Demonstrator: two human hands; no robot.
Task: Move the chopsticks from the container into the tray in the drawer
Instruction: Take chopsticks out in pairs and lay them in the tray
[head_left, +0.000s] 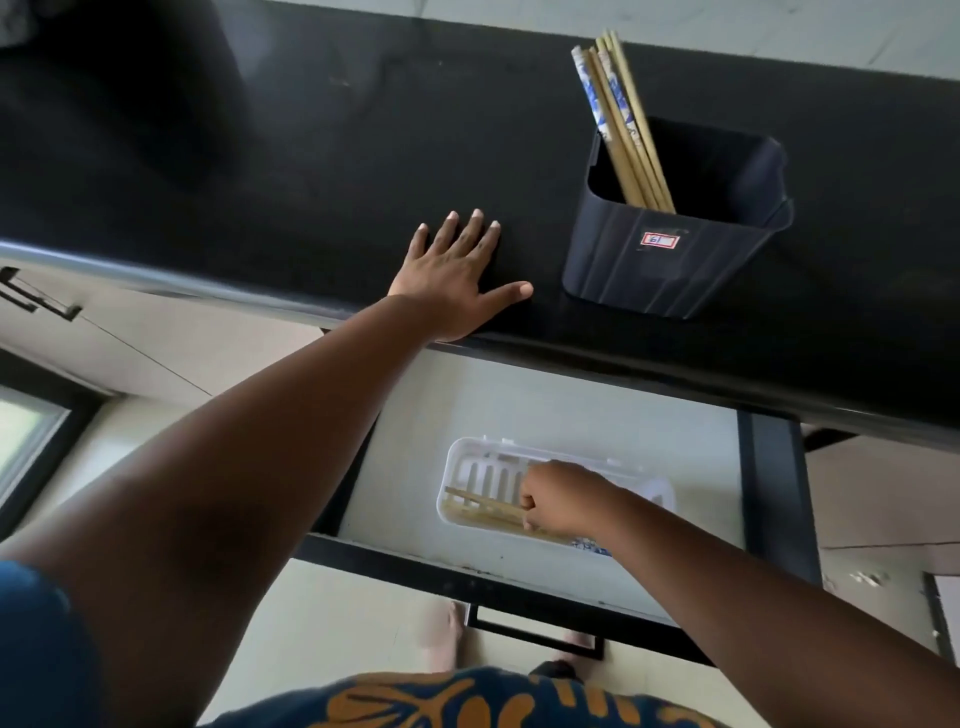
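White plastic formed the slotted tray (470, 465) in the open drawer (769, 499), and over it the right hand (558, 496) was curled, its fingers closed round a few wooden chopsticks (480, 506) that were being laid lengthwise along the tray's near edge, presumably so that they would lie flat within its rim. Far above that hand, the rest of the chopsticks (621, 122) were stood leaning in the dark container (670, 260) on the black counter (311, 156). Just left of the container, the left hand (460, 275) was pressed flat on the counter edge, fingers spread and nothing held, probably as a brace while the drawer was reached into.
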